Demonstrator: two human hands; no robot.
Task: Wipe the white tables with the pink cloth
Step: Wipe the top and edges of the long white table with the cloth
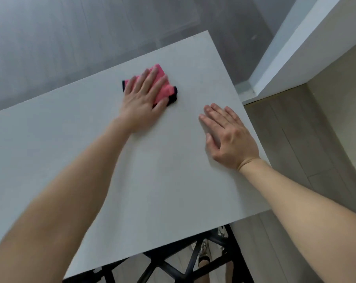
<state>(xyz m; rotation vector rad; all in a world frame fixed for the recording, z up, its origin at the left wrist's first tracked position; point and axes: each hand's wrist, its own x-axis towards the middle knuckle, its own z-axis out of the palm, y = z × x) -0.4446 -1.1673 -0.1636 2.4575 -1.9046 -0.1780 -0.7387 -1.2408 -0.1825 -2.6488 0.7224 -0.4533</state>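
A white table (156,180) fills most of the view, seen from above. A folded pink cloth (163,89) with a dark edge lies on the table's far half. My left hand (144,99) presses flat on the cloth with straight, spread fingers, covering most of it. My right hand (228,135) rests flat on the bare table top near its right edge, apart from the cloth, holding nothing.
A black metal frame (173,266) shows under the table's near edge, with my legs and feet behind it. A white wall corner (291,58) rises at the right. Grey floor lies beyond the table's far edge, pale wood floor (316,160) to the right.
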